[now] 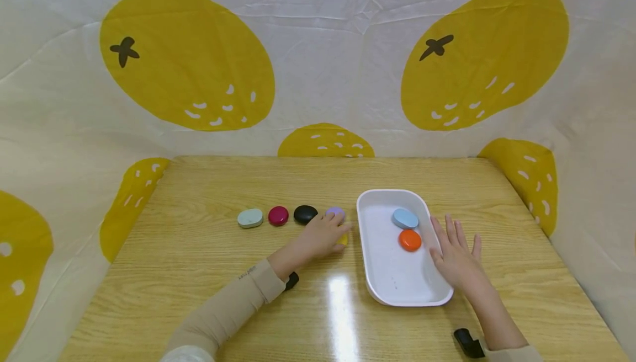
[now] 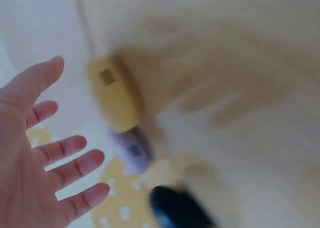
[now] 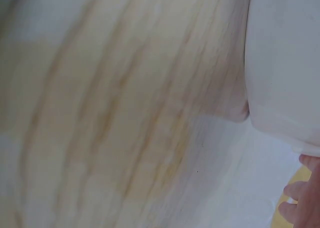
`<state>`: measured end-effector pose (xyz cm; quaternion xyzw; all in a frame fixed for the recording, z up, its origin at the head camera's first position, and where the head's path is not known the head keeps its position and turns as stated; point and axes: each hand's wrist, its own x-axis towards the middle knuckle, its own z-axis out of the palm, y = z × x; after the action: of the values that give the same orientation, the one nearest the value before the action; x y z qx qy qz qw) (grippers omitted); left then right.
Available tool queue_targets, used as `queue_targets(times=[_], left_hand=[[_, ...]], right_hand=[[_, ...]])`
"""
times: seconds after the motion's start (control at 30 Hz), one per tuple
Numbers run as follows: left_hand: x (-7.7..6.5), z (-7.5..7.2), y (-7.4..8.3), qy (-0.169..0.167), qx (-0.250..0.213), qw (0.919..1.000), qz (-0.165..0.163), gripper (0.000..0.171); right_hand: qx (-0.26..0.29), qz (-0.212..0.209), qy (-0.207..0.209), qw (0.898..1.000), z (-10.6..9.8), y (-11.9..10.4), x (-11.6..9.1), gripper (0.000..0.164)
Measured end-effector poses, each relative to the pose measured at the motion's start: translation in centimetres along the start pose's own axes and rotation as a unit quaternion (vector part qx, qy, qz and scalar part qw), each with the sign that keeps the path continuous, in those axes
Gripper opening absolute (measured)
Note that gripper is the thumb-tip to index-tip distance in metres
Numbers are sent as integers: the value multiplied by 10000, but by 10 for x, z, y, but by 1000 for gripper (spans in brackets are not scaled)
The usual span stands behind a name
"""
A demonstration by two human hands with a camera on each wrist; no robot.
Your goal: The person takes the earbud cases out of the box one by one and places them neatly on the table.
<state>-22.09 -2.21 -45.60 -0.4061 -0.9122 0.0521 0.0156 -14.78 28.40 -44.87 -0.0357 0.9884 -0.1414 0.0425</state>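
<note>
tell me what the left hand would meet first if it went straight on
Likely the yellow piece or the purple piece, both right by the left hand; depth leaves unclear which comes first. Past them is the white tray.

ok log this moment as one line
left hand: near yellow piece, purple piece | right hand: touching tray | in tray: blue piece, orange piece
</note>
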Motion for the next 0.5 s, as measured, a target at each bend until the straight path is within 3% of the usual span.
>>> queue_targets(times=[0.27, 0.5], left_hand=[[21, -33, 9, 378, -362, 9984, 220, 41], [46, -34, 34, 480, 187, 9965, 651, 42]], right_hand=[[7, 4, -21, 10000, 1, 1, 1, 66], [33, 14, -33, 10000, -1, 0, 0, 66]])
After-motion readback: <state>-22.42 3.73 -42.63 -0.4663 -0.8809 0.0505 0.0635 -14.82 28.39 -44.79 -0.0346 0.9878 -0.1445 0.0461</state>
